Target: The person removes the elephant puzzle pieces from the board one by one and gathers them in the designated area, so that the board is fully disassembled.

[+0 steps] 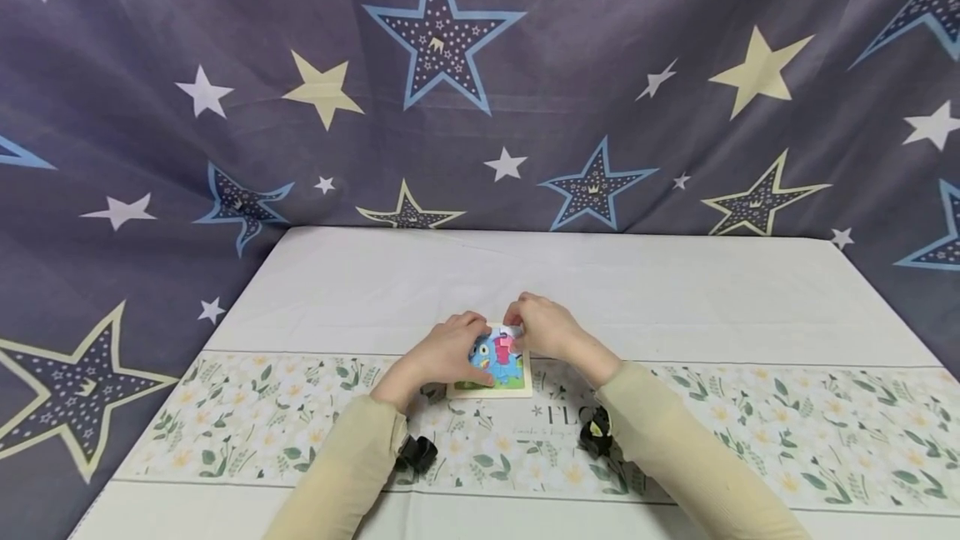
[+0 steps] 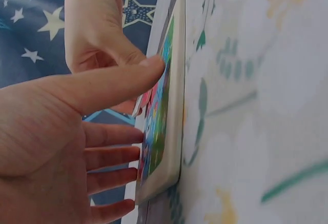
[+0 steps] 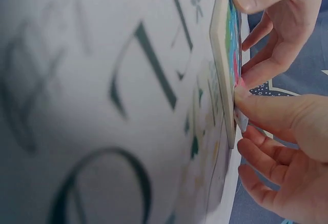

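Observation:
A small wooden jigsaw puzzle (image 1: 491, 394) with a pale frame and a blue cartoon animal on green ground lies on the table. My left hand (image 1: 448, 350) spreads over its left side, thumb resting on the picture near the front; the fingers (image 2: 110, 157) reach straight toward the far side. At the upper right corner, my right hand (image 1: 546, 328) pinches a puzzle piece (image 3: 241, 119) between thumb and fingertips. That piece is tilted against the board and partly covered by the thumb. Pink and red parts of the picture show beside the right fingertips.
A white tablecloth (image 1: 600, 290) with a flowered band (image 1: 750, 432) covers the table. Black wrist devices (image 1: 417, 453) sit under both sleeves. Behind the table hangs a dark star-patterned curtain (image 1: 525, 123).

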`<state>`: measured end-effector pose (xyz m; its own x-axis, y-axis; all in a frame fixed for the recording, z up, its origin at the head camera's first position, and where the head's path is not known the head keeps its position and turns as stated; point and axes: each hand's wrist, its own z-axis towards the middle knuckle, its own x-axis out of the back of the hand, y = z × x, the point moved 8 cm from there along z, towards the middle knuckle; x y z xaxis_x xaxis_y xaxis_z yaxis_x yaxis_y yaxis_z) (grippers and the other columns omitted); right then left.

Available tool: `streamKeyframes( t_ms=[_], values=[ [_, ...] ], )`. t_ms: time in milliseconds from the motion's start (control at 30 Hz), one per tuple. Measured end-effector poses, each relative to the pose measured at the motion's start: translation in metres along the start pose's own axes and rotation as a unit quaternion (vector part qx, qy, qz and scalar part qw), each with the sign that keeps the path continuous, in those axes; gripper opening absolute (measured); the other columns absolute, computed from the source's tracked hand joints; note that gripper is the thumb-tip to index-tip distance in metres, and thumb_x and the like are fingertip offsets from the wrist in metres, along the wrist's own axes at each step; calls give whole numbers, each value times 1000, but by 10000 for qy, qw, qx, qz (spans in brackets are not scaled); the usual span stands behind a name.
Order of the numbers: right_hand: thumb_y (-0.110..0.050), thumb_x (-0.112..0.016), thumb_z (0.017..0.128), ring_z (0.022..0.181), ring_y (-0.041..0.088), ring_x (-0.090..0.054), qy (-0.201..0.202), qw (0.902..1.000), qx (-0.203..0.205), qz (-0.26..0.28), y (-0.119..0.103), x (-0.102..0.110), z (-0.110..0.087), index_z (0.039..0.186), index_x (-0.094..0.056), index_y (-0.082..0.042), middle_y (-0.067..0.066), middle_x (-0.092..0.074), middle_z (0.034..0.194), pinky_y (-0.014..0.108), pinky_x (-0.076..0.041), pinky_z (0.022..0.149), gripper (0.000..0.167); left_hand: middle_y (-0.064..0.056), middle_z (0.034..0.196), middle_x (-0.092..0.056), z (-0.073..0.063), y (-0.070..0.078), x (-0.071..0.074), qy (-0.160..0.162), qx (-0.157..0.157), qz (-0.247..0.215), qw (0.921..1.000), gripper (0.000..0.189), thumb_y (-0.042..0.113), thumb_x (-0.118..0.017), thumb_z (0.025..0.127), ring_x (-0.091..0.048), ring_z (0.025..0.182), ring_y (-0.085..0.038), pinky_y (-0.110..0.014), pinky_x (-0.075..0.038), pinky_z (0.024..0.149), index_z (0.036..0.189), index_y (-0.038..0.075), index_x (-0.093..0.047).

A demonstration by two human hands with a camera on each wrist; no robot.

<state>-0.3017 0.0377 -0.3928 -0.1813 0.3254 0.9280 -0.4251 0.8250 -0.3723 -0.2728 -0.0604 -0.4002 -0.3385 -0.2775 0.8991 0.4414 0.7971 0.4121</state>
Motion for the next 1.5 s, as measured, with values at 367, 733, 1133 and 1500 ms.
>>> streamKeyframes(
  t_ms=[367, 733, 1133, 1500],
  values=[
    [-7, -76, 71, 73, 13, -52, 54, 9987, 265, 437, -3, 1, -1, 91, -63, -9, 3, -57, 85, 30, -46, 70, 23, -9, 118, -49, 4, 2, 1, 283, 185, 188, 9993, 60, 37, -76, 71, -46, 104, -25, -44, -41, 86, 116, 4, -55],
    [-4, -73, 72, 73, 13, -55, 8, 9948, 229, 997, 1, 1, -4, 89, -61, -12, 1, -59, 82, 28, -46, 69, 22, -12, 129, -44, -2, 2, -2, 170, -114, -106, 9997, 70, 34, -75, 73, -41, 117, -28, -44, -37, 95, 129, 1, -48],
    [-3, -63, 82, 71, 11, -57, 274, 9914, 324, 1237, 4, 7, -8, 87, -62, -13, -1, -63, 76, 29, -47, 70, 12, -11, 128, -44, 0, 0, -4, 208, -116, -13, 9997, 71, 36, -75, 73, -41, 117, -28, -43, -36, 96, 129, 2, -49],
    [-7, -63, 84, 73, 10, -60, 445, 9887, 333, 1391, 17, 20, -14, 88, -63, -16, -2, -65, 79, 29, -49, 69, 10, -11, 131, -42, 0, -1, -6, 165, -90, -77, 9998, 72, 37, -74, 73, -39, 120, -29, -45, -34, 97, 131, 4, -47]
  ],
)
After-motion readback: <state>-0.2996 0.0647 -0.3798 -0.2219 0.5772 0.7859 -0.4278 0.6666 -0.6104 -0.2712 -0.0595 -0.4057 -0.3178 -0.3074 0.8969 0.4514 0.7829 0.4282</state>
